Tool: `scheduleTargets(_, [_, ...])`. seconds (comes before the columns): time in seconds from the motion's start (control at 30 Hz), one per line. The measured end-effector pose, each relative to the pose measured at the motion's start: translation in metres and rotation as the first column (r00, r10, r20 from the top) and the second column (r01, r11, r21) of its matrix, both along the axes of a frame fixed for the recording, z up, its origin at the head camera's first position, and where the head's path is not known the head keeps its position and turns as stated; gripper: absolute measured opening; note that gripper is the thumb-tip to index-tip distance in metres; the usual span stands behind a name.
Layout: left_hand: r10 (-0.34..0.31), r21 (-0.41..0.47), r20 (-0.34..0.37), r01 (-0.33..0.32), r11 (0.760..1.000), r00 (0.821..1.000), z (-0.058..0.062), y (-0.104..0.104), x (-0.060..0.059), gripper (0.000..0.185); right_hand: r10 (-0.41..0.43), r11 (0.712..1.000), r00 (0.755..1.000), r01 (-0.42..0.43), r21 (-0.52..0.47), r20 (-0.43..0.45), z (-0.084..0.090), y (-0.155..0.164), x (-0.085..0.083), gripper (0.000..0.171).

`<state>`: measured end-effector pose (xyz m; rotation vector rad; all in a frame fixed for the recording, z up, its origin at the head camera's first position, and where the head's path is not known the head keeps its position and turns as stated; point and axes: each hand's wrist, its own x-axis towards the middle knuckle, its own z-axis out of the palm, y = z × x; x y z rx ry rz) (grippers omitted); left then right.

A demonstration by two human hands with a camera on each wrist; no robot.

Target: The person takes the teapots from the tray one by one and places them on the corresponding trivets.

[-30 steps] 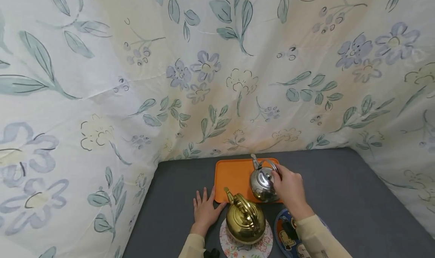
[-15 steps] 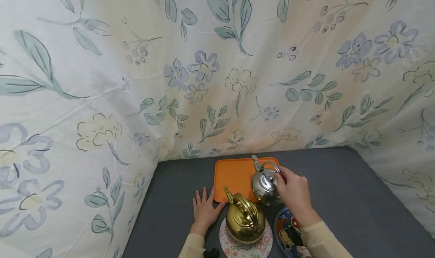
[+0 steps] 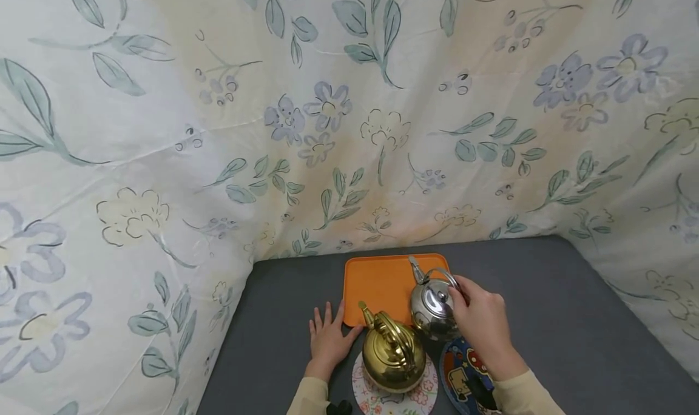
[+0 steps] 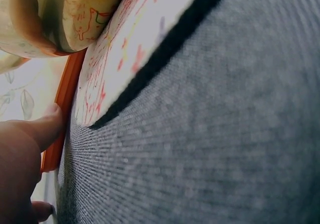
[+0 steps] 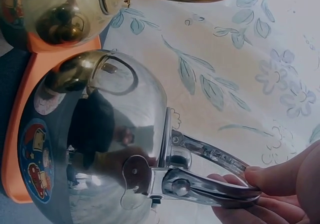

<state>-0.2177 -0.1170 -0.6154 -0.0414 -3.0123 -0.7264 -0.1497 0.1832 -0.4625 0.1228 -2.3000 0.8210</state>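
Observation:
A silver kettle (image 3: 431,309) hangs by its arched handle from my right hand (image 3: 488,321), over the near right corner of an orange tray (image 3: 371,281). In the right wrist view my fingers and thumb curl round the handle (image 5: 215,156); the kettle's shiny side reflects a patterned mat. My left hand (image 3: 329,342) lies with fingers spread at the tray's near left corner, and its thumb (image 4: 47,126) touches the tray's rim in the left wrist view. Between my hands a gold kettle (image 3: 390,363) stands on a pink floral round mat (image 3: 363,397).
A dark blue round mat with cartoon figures (image 3: 459,384) lies right of the floral one, partly hidden under my right forearm. The grey tabletop (image 3: 568,306) stretches to both sides. A floral cloth (image 3: 382,142) hangs behind and along the sides.
My right hand has drawn the silver kettle toward me and to the right, from over the tray to past its near edge. The left hand and gold kettle have stayed put.

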Motion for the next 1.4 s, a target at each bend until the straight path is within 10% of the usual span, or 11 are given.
scheduleTargets(1.4, [0.004, -0.005, -0.003, -0.004, 1.000, 1.000, -0.004, -0.002, -0.002, 0.084, -0.096, 0.994, 0.982, 0.104, -0.042, 0.165, -0.014, 0.028, 0.042, 0.028])
